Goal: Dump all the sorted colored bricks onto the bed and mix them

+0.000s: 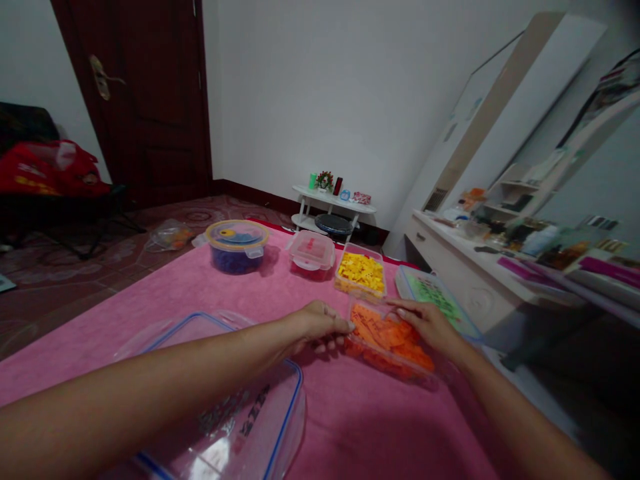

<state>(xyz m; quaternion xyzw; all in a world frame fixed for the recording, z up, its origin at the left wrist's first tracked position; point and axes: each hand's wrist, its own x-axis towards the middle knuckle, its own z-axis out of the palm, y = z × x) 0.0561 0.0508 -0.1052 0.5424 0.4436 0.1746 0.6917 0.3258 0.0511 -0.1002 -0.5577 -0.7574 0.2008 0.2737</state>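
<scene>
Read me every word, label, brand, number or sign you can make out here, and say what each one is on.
No text can be read for certain.
Red bag: yellow and white markings, too blurred to read.
Blue-edged clear plastic piece: dark marks, too blurred to read.
Orange pieces and green contents: dark marks, too small to tell whether they are lettering.

Clear plastic container [429, 381] – rectangular, open-topped, filled with flat orange pieces [395, 337], some dark-marked – turned aslant at the right side of the pink cloth [345, 427].
</scene>
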